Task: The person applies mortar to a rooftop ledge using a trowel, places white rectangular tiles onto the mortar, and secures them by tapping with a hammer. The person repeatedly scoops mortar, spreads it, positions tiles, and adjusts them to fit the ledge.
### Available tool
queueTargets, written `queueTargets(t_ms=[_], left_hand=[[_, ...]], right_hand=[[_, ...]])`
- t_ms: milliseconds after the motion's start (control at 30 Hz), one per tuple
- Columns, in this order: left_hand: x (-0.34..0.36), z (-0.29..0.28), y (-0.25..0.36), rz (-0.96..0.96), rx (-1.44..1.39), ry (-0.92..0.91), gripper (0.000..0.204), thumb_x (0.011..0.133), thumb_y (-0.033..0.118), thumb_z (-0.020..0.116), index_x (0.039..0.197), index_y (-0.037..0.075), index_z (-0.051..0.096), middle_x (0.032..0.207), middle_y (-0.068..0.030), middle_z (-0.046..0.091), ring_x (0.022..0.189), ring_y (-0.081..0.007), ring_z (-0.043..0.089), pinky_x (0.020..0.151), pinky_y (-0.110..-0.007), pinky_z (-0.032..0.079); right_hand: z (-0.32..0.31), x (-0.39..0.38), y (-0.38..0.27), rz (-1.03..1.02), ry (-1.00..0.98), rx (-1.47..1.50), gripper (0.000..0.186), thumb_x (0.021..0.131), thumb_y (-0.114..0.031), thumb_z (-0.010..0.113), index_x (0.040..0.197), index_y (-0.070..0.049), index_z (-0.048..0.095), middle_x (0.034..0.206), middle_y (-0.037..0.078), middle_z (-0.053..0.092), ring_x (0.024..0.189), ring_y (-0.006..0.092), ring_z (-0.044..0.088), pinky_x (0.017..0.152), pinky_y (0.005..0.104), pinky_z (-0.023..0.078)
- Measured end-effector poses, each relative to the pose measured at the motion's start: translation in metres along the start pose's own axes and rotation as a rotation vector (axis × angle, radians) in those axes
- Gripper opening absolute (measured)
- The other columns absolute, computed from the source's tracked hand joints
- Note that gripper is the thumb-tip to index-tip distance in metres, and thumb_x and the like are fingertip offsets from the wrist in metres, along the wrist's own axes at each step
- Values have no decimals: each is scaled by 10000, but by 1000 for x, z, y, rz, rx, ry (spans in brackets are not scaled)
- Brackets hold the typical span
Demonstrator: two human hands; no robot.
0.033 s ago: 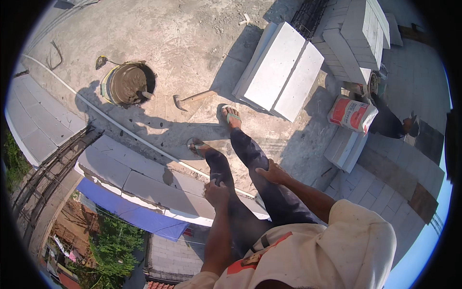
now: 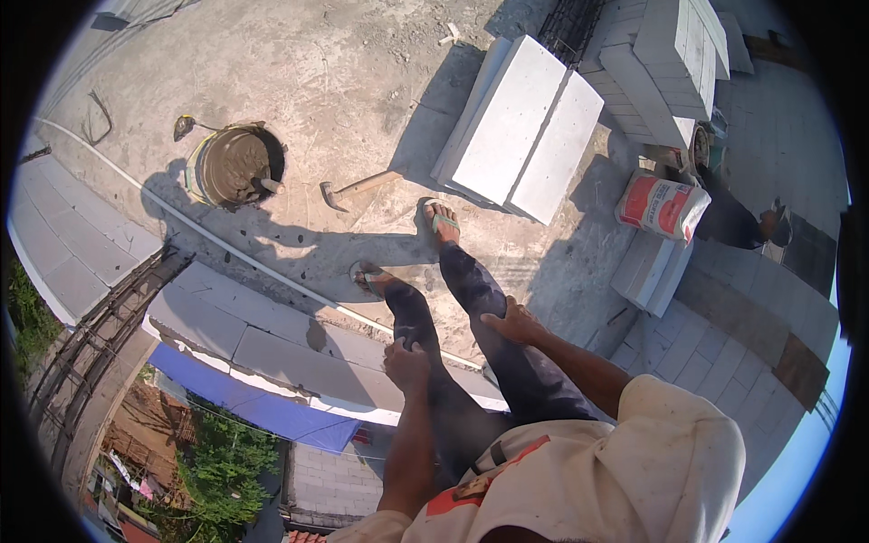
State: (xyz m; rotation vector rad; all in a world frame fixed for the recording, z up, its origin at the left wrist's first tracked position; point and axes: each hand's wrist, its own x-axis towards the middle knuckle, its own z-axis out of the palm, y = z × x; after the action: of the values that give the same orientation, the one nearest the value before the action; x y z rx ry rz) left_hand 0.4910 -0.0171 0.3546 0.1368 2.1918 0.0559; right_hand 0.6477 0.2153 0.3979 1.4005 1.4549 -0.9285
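My left hand [image 2: 407,365] is closed at the knee of my dark trousers [image 2: 415,317], its fingers curled against the cloth. Across from it, my right hand [image 2: 512,323] wraps round the other trouser leg above the knee, thumb on top. Both legs are bent, and my feet in sandals [image 2: 441,220] rest on the concrete. Just beyond the feet lies a hammer [image 2: 362,186] with a wooden handle. Farther left, a bucket [image 2: 199,172] holds wet grey mortar, with a trowel [image 2: 271,185] whose handle sticks out at the edge.
Pale blocks [image 2: 520,127] are stacked at the right, near a red and white bag [image 2: 663,206]. A low block wall [image 2: 281,339] runs along my left, with a white pipe [image 2: 226,240] beside it. Past the wall is a drop over a blue sheet [image 2: 253,398] and greenery. Another person's leg [image 2: 729,217] shows at far right.
The view has shifted slightly, so the bucket, hammer and block stack sit a little farther left. Both hands keep their places on the trouser legs.
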Motion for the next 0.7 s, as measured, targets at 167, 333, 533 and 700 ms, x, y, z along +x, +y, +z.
queueTargets(t_ms=[167, 333, 533, 700], left_hand=[[-8, 8, 15, 0, 46, 2, 425, 947, 305, 697, 1313, 89, 678, 1302, -147, 661, 1214, -371, 642, 1024, -513, 519], [-27, 36, 53, 5, 220, 53, 420, 925, 300, 711, 1290, 95, 689, 1303, -135, 663, 1203, -368, 639, 1004, -522, 513], [-43, 88, 92, -16, 445, 64, 421, 881, 312, 736, 1251, 112, 710, 1301, -109, 666, 1189, -356, 635, 971, -529, 505], [-54, 116, 101, -17, 517, 42, 425, 861, 319, 750, 1234, 119, 717, 1312, -93, 661, 1215, -354, 613, 993, -534, 490]], right_hand=[[-42, 38, 75, 61, -161, 139, 1060, 870, -768, 656, 1516, 51, 468, 1363, 314, 636, 1295, 396, 632, 1064, 497, 515], [-85, 157, 193, 122, -199, 686, 1051, 867, -790, 659, 1555, -22, 456, 1408, 294, 602, 1306, 393, 618, 1001, 588, 548], [-131, 331, 212, 60, 198, 1256, 1098, 847, -702, 762, 1577, 27, 387, 1588, 278, 421, 1439, 460, 468, 1085, 679, 455], [-158, 393, 201, -252, -118, 1511, 836, 894, -448, 845, 1479, 29, 486, 1340, 147, 616, 1240, 276, 601, 1040, 503, 517]])
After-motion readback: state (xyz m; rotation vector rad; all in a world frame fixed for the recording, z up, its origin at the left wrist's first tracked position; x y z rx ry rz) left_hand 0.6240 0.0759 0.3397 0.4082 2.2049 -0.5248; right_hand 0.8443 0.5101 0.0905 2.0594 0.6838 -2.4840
